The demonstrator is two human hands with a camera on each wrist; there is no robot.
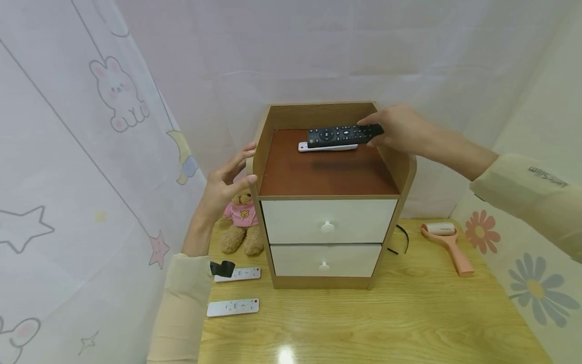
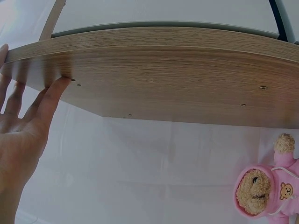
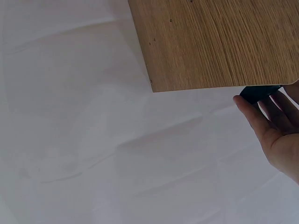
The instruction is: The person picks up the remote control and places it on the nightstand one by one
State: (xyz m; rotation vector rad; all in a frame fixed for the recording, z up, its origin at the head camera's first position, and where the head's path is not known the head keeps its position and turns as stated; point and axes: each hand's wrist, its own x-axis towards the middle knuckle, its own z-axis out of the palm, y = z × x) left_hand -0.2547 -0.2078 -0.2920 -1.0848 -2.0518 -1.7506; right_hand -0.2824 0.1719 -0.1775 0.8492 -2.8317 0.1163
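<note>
A small wooden cabinet (image 1: 330,197) with two white drawers stands on the table. Above its brown top shelf, my right hand (image 1: 400,129) pinches a black remote control (image 1: 336,135) by its right end. Under that remote, partly covered, lies a white remote (image 1: 303,147) on the shelf. My left hand (image 1: 225,182) touches the cabinet's left side panel (image 2: 163,79) with its fingers fairly straight. In the right wrist view, the right hand (image 3: 275,126) shows beyond the side panel's edge, which hides most of the black remote (image 3: 257,93).
A teddy bear (image 1: 243,222) in a pink hoodie sits left of the cabinet. Two white remotes, one nearer (image 1: 233,307) and one farther (image 1: 247,273), lie on the table. To the right are a black curved band (image 1: 406,237) and an orange lint roller (image 1: 454,247).
</note>
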